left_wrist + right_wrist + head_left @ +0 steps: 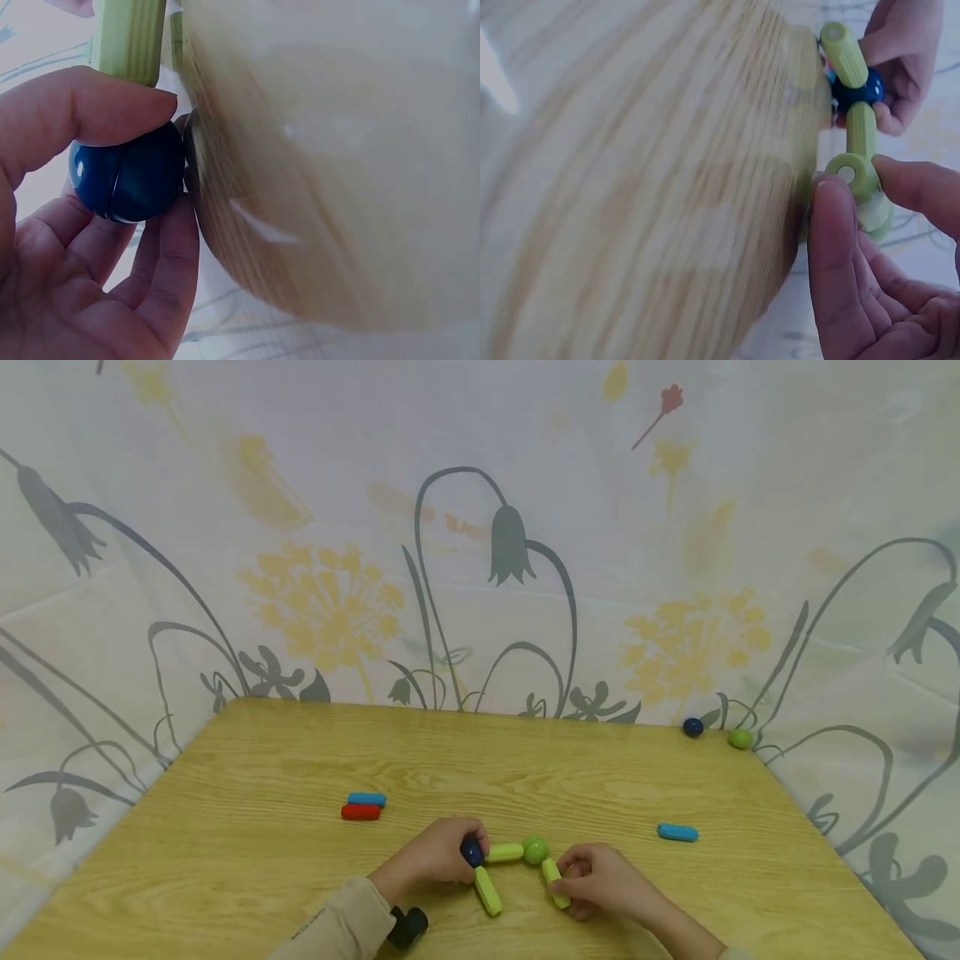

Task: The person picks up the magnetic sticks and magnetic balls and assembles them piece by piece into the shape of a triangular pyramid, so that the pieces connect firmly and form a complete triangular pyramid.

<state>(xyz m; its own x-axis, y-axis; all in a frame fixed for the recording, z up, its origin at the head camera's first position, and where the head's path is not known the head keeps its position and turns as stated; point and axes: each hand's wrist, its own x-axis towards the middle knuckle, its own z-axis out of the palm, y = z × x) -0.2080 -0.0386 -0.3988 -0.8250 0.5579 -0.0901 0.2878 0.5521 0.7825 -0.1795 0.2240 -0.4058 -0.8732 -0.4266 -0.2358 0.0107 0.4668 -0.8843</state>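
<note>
Head view, lower centre: left hand (438,853) grips dark blue ball (472,852), two yellow-green rods (487,892) touching it. Right hand (606,881) pinches third yellow-green rod (551,871) beside green ball (536,849); contact unclear. Blue rod (677,832), lower right.

The wood-grain table (540,764) carries 1 red rod (361,812) beside 1 blue rod (367,799), 1 lone blue rod (677,832) rightward, 1 navy ball (693,727) and 1 green ball (741,738) at back right.

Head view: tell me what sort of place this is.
Likely a screened-off tabletop space for play: a flower-printed backdrop borders the wood-grain table, where a dark blue ball and yellow-green rods look like toy pieces.
</note>
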